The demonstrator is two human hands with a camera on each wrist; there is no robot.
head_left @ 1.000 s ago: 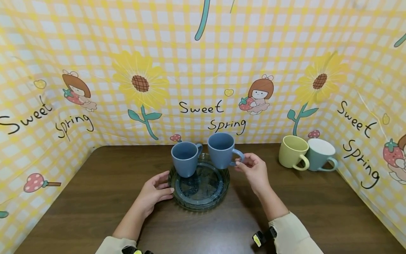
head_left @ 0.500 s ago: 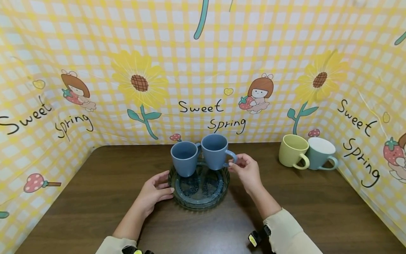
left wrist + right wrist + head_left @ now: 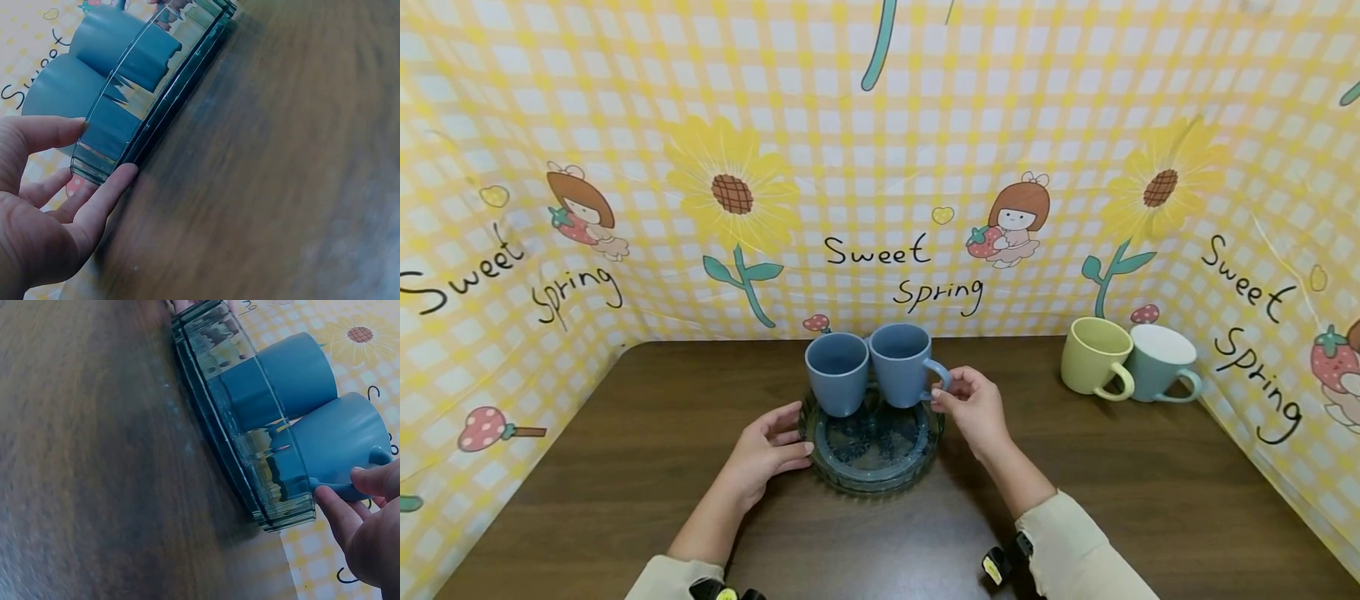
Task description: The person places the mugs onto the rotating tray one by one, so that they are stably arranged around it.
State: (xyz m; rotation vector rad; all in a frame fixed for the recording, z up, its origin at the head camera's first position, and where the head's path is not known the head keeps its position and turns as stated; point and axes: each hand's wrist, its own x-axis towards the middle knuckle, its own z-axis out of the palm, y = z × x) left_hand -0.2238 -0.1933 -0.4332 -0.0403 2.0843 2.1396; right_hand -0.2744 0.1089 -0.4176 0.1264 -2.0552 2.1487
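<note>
A round, clear dark-tinted glass tray (image 3: 871, 482) with a raised wall sits on the brown table. Inside it, at the back left, stands a blue mug (image 3: 837, 377). Close beside that one, a second blue mug (image 3: 900, 367) is low within the tray's back right; whether its base touches the floor, I cannot tell. My right hand (image 3: 976, 414) pinches the handle of this second mug between thumb and fingers. At the tray's left side, my left hand (image 3: 769, 454) touches the wall with spread fingers, one at the rim and one low down in the left wrist view (image 3: 69, 206).
To the right stand a yellow-green mug (image 3: 1093, 358) and a teal mug with a white inside (image 3: 1161, 364), handles facing right and forward. A yellow checked cloth (image 3: 880, 167) with printed flowers rises behind and at both sides of the table (image 3: 820, 550).
My right hand has brought the second blue mug leftward and slightly down, until it is close beside the first one. The left hand and the tray have stayed in place.
</note>
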